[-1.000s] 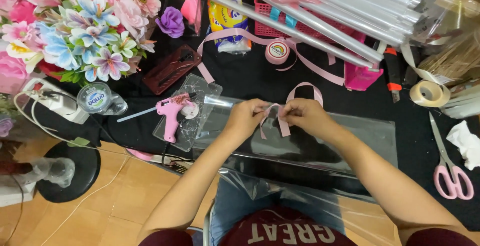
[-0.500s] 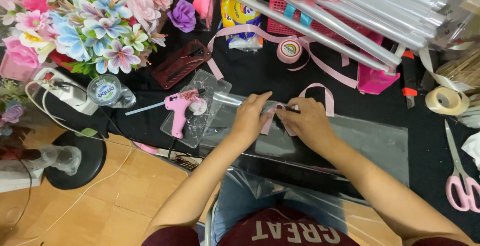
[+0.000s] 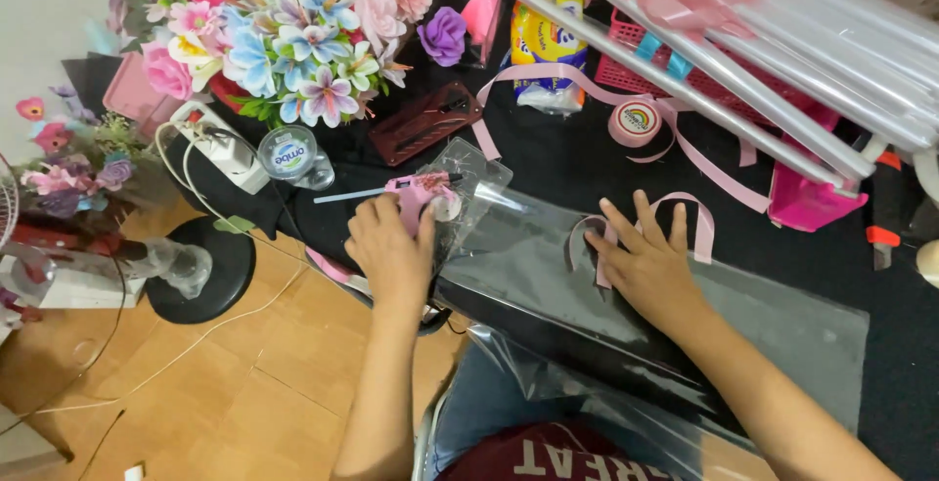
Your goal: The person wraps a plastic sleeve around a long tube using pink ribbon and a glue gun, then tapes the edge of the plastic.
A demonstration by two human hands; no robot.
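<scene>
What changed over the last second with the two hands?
The left hand left the pink ribbon loop, moved left and took hold of the pink glue gun. The right hand flattened, pressing the ribbon onto the clear plastic sheet. Flowers, tape roll and sheet stayed put.

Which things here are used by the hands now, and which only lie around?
In use: left hand on pink glue gun; right hand pressing pink ribbon on clear plastic sheet.
Lying about: artificial flowers, tape roll, bottle.

Black-covered table (image 3: pixel 567 163) with clear film (image 3: pixel 685 325), ribbon (image 3: pixel 704 232), perhaps tape (image 3: pixel 634 121).
</scene>
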